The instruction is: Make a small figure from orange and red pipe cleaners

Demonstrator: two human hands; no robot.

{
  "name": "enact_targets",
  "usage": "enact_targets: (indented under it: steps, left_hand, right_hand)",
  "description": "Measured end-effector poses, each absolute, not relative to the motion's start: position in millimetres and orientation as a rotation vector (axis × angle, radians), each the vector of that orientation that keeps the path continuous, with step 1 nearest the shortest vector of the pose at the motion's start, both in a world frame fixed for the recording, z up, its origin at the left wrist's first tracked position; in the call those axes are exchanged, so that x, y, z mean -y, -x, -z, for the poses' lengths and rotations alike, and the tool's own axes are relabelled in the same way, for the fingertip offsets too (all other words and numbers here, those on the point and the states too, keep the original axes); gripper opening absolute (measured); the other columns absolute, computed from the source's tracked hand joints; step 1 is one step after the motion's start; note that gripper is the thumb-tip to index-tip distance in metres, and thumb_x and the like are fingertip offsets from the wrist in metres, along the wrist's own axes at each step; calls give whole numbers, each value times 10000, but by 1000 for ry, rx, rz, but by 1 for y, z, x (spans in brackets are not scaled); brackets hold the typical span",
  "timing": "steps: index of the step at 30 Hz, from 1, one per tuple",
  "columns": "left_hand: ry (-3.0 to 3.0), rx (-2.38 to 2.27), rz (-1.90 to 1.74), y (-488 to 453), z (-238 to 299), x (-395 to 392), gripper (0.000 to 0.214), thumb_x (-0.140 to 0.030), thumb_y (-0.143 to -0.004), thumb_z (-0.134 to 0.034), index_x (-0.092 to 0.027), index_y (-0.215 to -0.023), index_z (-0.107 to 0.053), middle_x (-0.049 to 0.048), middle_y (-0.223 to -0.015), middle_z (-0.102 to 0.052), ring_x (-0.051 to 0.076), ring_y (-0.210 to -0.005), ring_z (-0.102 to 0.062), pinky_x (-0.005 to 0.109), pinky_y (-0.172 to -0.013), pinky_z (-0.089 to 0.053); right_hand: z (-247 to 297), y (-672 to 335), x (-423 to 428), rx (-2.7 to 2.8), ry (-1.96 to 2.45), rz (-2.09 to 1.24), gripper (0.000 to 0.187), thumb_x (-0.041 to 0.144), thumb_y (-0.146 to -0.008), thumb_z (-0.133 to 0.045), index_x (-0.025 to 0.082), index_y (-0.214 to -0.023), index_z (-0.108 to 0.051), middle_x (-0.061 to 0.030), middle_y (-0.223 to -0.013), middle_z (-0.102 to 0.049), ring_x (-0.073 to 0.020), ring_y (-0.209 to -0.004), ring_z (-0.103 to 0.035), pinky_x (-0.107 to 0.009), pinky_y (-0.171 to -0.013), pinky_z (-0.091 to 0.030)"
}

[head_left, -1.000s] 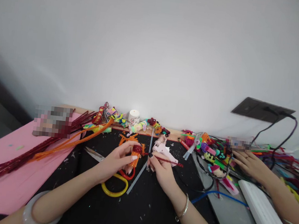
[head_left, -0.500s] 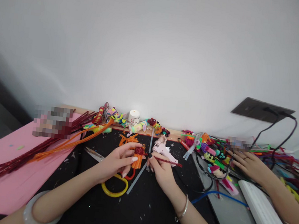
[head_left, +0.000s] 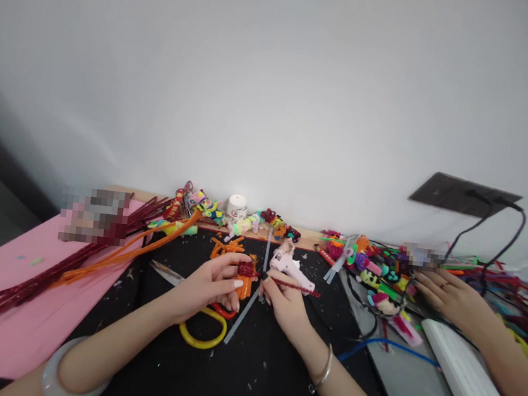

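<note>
Left grip [head_left: 209,284] closed on orange-and-red fuzzy bundle [head_left: 245,283], right grip [head_left: 285,297] pinching red tinsel stem [head_left: 302,287], white cylindrical container [head_left: 237,207] mid-frame, contents hidden

A black mat [head_left: 224,384] carries scissors [head_left: 200,344], a glue gun [head_left: 288,267] and orange pieces [head_left: 228,245].

Left hand [head_left: 206,288]: white thumbnail [head_left: 238,283], thick pale bangle [head_left: 51,378] at the frame's lower left. Right hand [head_left: 288,306]: black nail [head_left: 263,275], thin silver bracelet [head_left: 328,365].

Mat [head_left: 233,382] beneath both grips. On it: scissors [head_left: 200,345] under grip of left hand [head_left: 211,285], glue gun [head_left: 290,268] beyond right hand [head_left: 286,301]. Cup [head_left: 237,207] behind grips, by wall [head_left: 275,97]. Stem bundle [head_left: 79,256] well left; power strip [head_left: 471,387] well right.
</note>
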State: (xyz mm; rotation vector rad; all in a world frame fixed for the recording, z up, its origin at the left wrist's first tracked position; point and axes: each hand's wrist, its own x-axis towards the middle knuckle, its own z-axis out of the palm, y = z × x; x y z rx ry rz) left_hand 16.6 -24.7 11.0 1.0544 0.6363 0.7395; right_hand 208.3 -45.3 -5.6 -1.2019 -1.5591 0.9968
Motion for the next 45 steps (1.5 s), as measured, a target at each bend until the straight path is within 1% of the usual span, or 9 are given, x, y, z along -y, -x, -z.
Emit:
enact_targets:
  steps: [4, 9, 13, 16, 22, 27, 34, 39, 45]
  left_hand:
    - [-1072, -644, -697, -16, -9, 25, 427, -274, -823, -611, -253, -1217, -448, 56, -1019, -610, 89, -547, -646, 179, -490, -472]
    - [-1058, -654, -660, -16, -11, 27, 466, -300, -840, -588, -307, -1266, -400, 71, -1131, -574, 124, -607, -681, 220, -543, -517]
    - [-1022, -619, -679, -16, -11, 27, 459, -263, -841, -586, -282, -1263, -406, 43, -987, -609, 137, -646, -674, 253, -607, -521]
    - [-995, -576, -706, -16, -10, 26, 424, -233, -842, -577, -260, -1240, -432, 13, -870, -610, 117, -606, -643, 262, -618, -505]
    - [-1014, -605, -736, -17, -11, 25, 410, -247, -803, -630, -254, -1185, -480, 19, -949, -581, 59, -540, -556, 234, -564, -461]
    - [-1117, -653, -753, -20, -9, 25, 456, -231, -764, -679, -260, -1168, -470, -1, -959, -547, 29, -537, -503, 199, -547, -428]
    - [-1217, -718, -736, -19, -6, 26, 379, -285, -830, -600, -258, -1180, -458, -24, -836, -541, 38, -486, -505, 181, -485, -408]
    - [-1214, -748, -717, -17, -6, 26, 421, -315, -835, -588, -262, -1226, -442, -3, -859, -566, 49, -466, -528, 181, -458, -406]
    - [-1184, -728, -735, -18, -6, 25, 450, -332, -814, -614, -248, -1230, -466, 3, -835, -587, 12, -388, -448, 156, -399, -321]
  right_hand:
    - [5, -208, 46, 1549, 1203, -1010, 331, 331, -889, -454, 178, -599, -499, 51, -519, -389, -102, -506, -364, -236, -500, -267]
    - [5, -208, 45, 1564, 1214, -993, 329, 326, -888, -450, 177, -599, -498, 51, -520, -390, -102, -507, -370, -234, -498, -271]
    - [7, -208, 45, 1569, 1230, -979, 319, 328, -890, -446, 178, -614, -503, 50, -528, -392, -100, -504, -362, -231, -487, -268]
    - [8, -209, 45, 1597, 1253, -937, 316, 320, -891, -442, 183, -610, -487, 45, -533, -396, -105, -517, -372, -231, -496, -283]
    - [7, -209, 45, 1648, 1265, -901, 317, 294, -888, -430, 184, -594, -480, 29, -554, -439, -116, -544, -415, -236, -525, -333]
    - [1, -207, 46, 1687, 1261, -855, 317, 259, -874, -436, 183, -570, -482, 34, -537, -438, -112, -531, -407, -234, -518, -315]
    - [-3, -205, 47, 1720, 1255, -811, 328, 251, -869, -444, 185, -549, -464, 42, -524, -425, -107, -518, -395, -229, -508, -298]
    - [-2, -204, 47, 1723, 1243, -813, 328, 244, -870, -438, 185, -549, -468, 38, -522, -423, -110, -517, -394, -233, -501, -297]
    - [-3, -203, 48, 1726, 1250, -833, 331, 253, -874, -428, 185, -551, -448, 39, -525, -405, -106, -514, -371, -233, -493, -284]
